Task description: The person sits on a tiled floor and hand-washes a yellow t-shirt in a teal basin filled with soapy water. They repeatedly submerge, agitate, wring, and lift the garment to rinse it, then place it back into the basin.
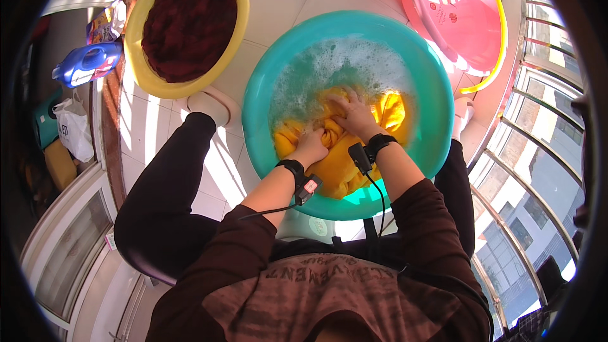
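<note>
A large teal plastic basin (256, 80) stands on the floor between my legs, holding foamy water (351, 59). Yellow cloth (339, 171) lies partly in the water and bunches against the near side of the basin. My left hand (313, 145) is closed on a fold of this cloth, its fingertips hidden. My right hand (354, 111) rests on the cloth a little farther out, fingers spread and partly under foam; whether it grips a fold I cannot tell. Each wrist wears a black strap with a small device and a cable.
A yellow basin (242, 4) with dark red cloth (190, 28) stands at the upper left. Beside it are a blue detergent bottle (92, 64) and a printed bag (107, 23). A pink tub (468, 42) stands at the upper right, near barred windows. A white plastic bag (73, 126) lies far left.
</note>
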### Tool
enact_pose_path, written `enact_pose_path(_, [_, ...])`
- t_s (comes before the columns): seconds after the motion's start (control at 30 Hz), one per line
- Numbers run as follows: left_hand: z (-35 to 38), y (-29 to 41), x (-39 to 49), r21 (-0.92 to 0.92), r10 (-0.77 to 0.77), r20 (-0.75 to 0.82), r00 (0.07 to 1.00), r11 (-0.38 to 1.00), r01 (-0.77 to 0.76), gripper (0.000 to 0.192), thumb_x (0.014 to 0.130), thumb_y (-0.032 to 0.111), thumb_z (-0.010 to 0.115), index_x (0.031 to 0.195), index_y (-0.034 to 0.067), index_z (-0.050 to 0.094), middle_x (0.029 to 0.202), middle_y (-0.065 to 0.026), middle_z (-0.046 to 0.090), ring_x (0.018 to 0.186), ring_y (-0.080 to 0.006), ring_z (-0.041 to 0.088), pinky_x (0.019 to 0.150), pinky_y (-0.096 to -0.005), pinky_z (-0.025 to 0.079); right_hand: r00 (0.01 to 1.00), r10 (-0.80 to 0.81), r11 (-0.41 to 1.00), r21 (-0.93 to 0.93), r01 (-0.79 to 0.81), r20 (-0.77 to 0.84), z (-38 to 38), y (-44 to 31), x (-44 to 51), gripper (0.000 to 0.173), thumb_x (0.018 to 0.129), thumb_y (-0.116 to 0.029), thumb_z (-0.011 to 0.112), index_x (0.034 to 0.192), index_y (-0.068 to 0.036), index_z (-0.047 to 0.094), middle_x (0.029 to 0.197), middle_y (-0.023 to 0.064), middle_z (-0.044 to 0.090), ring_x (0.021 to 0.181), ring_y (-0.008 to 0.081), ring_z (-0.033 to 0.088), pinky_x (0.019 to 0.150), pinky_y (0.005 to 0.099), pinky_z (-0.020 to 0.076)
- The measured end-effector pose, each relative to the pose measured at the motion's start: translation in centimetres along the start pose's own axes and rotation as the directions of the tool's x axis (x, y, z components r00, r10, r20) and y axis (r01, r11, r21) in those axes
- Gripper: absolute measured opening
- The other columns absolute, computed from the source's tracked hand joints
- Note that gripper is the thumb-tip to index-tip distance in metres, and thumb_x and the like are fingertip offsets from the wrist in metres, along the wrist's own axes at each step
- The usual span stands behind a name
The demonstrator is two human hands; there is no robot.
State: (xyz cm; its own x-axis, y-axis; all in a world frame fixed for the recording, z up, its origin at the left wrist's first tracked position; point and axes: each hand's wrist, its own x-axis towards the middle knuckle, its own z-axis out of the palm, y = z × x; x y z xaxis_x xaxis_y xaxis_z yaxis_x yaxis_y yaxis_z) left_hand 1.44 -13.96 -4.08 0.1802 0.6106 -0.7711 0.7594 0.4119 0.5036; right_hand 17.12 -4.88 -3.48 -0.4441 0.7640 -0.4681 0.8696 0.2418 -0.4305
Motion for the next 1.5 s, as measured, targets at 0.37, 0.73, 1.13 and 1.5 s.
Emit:
enact_pose_path(0.37, [-4.9,2.6,5.2,-0.880,-0.220,0.355,0.908,0.248,0.405,0.094,0.077,0.073,0.058,0.145,0.012,0.032,0.139,-0.0147,0.043,0.123,-0.0276,0.045,0.097,-0.0426,0.042,0.978,0.207,0.643,0.754,-0.134,-0.003,0.1,-0.4,-0.6,0.059,0.073,-0.021,0.071,0.127,-0.010,0.049,0.121,0.0193,0.056,0.112,0.0326,0.057,0.093,0.0369,0.0463])
enact_pose_path(0.73, [-6.9,4.8,-0.8,-0.941,0.197,0.196,0.961,-0.237,0.241,0.045,0.095,0.054,0.045,0.105,0.012,0.059,0.101,-0.0046,0.064,0.087,-0.0187,0.064,0.073,-0.0317,0.053,0.918,0.205,0.779,0.624,0.056,-0.339,-5.4,-9.1,-4.2,0.035,0.079,-0.030,0.071,0.098,-0.004,0.058,0.092,0.0168,0.063,0.085,0.0318,0.062,0.075,0.0361,0.0502])
enact_pose_path(1.13, [-9.1,3.9,0.2,-0.709,-0.250,-0.426,0.869,0.689,-0.150,0.064,0.076,0.046,0.076,0.110,-0.001,0.049,0.102,-0.0127,0.056,0.093,-0.0225,0.058,0.078,-0.0351,0.049,0.846,0.384,0.892,0.385,-0.236,-0.370,-3.4,0.5,0.4,0.056,0.083,-0.042,0.066,0.131,-0.023,0.045,0.129,0.0175,0.050,0.109,0.0391,0.055,0.089,0.0468,0.0463])
enact_pose_path(1.5, [-7.2,1.0,3.2,-0.053,-0.196,-0.165,0.967,0.980,0.190,0.083,0.081,0.028,0.071,0.145,0.008,0.022,0.147,-0.0245,0.024,0.127,-0.0408,0.040,0.096,-0.0452,0.044,0.892,0.292,0.954,-0.176,-0.244,0.345,-3.0,1.8,2.2,0.062,0.083,-0.040,0.065,0.139,-0.027,0.042,0.122,0.0080,0.061,0.107,0.0262,0.061,0.087,0.0404,0.0492])
